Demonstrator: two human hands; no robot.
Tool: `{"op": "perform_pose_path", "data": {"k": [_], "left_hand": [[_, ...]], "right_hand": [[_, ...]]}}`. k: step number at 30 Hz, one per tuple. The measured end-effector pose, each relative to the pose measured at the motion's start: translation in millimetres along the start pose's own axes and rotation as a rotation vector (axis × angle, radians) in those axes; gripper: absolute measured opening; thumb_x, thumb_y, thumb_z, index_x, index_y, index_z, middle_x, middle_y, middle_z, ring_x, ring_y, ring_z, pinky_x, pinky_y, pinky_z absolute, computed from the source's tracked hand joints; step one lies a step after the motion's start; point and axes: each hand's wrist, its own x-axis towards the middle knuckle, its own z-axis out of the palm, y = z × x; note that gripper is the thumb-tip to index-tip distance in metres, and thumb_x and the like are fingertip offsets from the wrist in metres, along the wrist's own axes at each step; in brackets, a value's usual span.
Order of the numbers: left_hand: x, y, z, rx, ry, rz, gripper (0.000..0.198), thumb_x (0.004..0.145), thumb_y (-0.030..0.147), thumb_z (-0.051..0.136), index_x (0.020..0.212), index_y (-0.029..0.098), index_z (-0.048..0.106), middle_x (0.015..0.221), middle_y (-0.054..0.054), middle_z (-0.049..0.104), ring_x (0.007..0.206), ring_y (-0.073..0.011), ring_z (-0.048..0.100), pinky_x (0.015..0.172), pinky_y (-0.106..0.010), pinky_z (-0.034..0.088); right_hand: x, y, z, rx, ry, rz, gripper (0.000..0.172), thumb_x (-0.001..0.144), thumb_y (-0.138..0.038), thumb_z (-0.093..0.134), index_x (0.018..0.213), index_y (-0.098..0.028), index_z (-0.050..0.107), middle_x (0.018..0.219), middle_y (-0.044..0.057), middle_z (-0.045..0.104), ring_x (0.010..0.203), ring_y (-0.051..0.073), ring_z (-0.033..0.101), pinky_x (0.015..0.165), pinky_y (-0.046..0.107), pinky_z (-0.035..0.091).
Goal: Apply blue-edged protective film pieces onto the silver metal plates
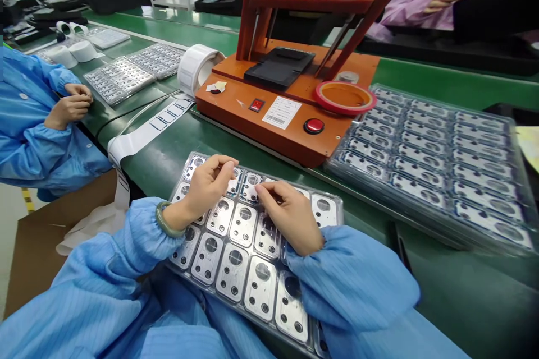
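A clear plastic tray [197, 280] of silver metal plates lies tilted at the table edge in front of me, its near side over my lap. Each plate has a round window and small dark holes. Over the far row is my left hand [206, 188], its thumb and fingertips pinched together. To its right, my right hand [290, 213] is also pinched, with its fingertips by a plate with a blue edge [250, 186]. Whatever either pinch holds is too small or hidden to make out. My forearms and right hand cover some of the plates.
Beyond the tray stands an orange press [261, 123] with a red button [314, 126] and a roll of red tape [345, 97]. A label roll [197, 67] trails its strip leftward. Stacked plate trays [425, 157] lie right. A co-worker's hands [69, 106] are at left.
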Motion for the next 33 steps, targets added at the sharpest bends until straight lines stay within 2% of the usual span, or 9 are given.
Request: {"op": "perform_pose_path", "data": {"k": [4, 7, 10, 13, 15, 18, 22, 28, 33], "left_hand": [[4.3, 2.7, -7.5, 0.229, 0.194, 0.155, 0.017, 0.09, 0.029, 0.051, 0.098, 0.017, 0.061, 0.074, 0.0, 0.06, 0.059, -0.0081, 0.054, 0.056, -0.021, 0.045], [24.4, 1.8, -27.0, 0.449, 0.212, 0.155, 0.023, 0.088, 0.027, 0.053, 0.108, 0.017, 0.058, 0.091, -0.005, 0.064, 0.079, -0.0123, 0.061, 0.073, -0.024, 0.05], [61.6, -7.2, -62.9, 0.828, 0.245, -0.063, 0.033, 0.086, 0.028, 0.056, 0.118, 0.018, 0.054, 0.112, -0.008, 0.063, 0.101, -0.0162, 0.061, 0.088, -0.028, 0.049], [100.6, -25.4, -105.5, 0.982, 0.43, -0.222, 0.04, 0.083, 0.028, 0.059, 0.118, 0.01, 0.054, 0.13, -0.021, 0.05, 0.127, -0.0333, 0.043, 0.104, -0.05, 0.035], [119.1, -40.8, -129.4, 1.05, 0.559, -0.323, 0.046, 0.084, 0.035, 0.056, 0.119, 0.006, 0.051, 0.139, -0.027, 0.04, 0.133, -0.0407, 0.033, 0.105, -0.06, 0.026], [133.9, -63.9, -150.2, 1.103, 0.65, -0.454, 0.06, 0.082, 0.047, 0.056, 0.119, -0.001, 0.05, 0.133, -0.032, 0.043, 0.13, -0.0436, 0.034, 0.104, -0.059, 0.026], [142.6, -83.3, -154.9, 1.153, 0.678, -0.511, 0.055, 0.082, 0.048, 0.057, 0.116, 0.005, 0.055, 0.132, -0.026, 0.047, 0.127, -0.0394, 0.039, 0.104, -0.055, 0.029], [144.6, -86.9, -151.0, 1.153, 0.665, -0.449, 0.044, 0.083, 0.041, 0.057, 0.116, 0.012, 0.057, 0.129, -0.022, 0.052, 0.126, -0.0367, 0.043, 0.101, -0.052, 0.035], [140.9, -89.2, -150.4, 1.063, 0.709, -0.347, 0.07, 0.084, 0.031, 0.057, 0.143, 0.01, 0.027, 0.13, -0.02, 0.056, 0.126, -0.0339, 0.046, 0.102, -0.048, 0.035]], "right_hand": [[0.3, 2.8, -0.9, 0.034, -0.037, -0.008, 0.027, 0.088, -0.04, 0.052, 0.078, -0.02, 0.067, 0.073, 0.003, 0.064, 0.069, 0.018, 0.061, 0.067, 0.031, 0.044], [-0.1, 4.5, -1.5, 0.072, -0.087, 0.007, 0.03, 0.087, -0.044, 0.051, 0.079, -0.02, 0.068, 0.074, 0.003, 0.066, 0.065, 0.018, 0.061, 0.065, 0.031, 0.045], [-0.2, 4.7, -2.0, 0.111, -0.116, 0.025, 0.033, 0.087, -0.047, 0.05, 0.08, -0.02, 0.068, 0.074, 0.004, 0.068, 0.06, 0.017, 0.061, 0.061, 0.031, 0.046], [0.2, 3.3, -2.8, 0.114, -0.109, 0.019, 0.034, 0.087, -0.048, 0.05, 0.081, -0.02, 0.068, 0.075, 0.004, 0.069, 0.062, 0.018, 0.063, 0.061, 0.031, 0.047], [0.2, 2.1, -3.5, 0.098, -0.1, 0.003, 0.033, 0.087, -0.047, 0.051, 0.08, -0.02, 0.068, 0.076, 0.004, 0.07, 0.069, 0.019, 0.064, 0.065, 0.031, 0.047], [-0.3, 1.2, -4.2, 0.092, -0.096, 0.009, 0.031, 0.087, -0.046, 0.051, 0.079, -0.02, 0.068, 0.077, 0.004, 0.07, 0.072, 0.02, 0.064, 0.068, 0.031, 0.048], [-1.0, 2.5, -4.4, 0.108, -0.125, 0.039, 0.033, 0.087, -0.048, 0.05, 0.081, -0.02, 0.068, 0.077, 0.004, 0.07, 0.061, 0.017, 0.062, 0.061, 0.03, 0.047], [-0.6, 5.0, -2.5, 0.117, -0.136, 0.014, 0.034, 0.087, -0.048, 0.05, 0.083, -0.02, 0.068, 0.075, 0.004, 0.069, 0.056, 0.016, 0.06, 0.056, 0.029, 0.046], [-0.8, 3.8, -2.0, 0.122, -0.129, -0.005, 0.034, 0.088, -0.048, 0.049, 0.082, -0.019, 0.068, 0.073, 0.004, 0.069, 0.056, 0.016, 0.06, 0.054, 0.028, 0.046]]}}
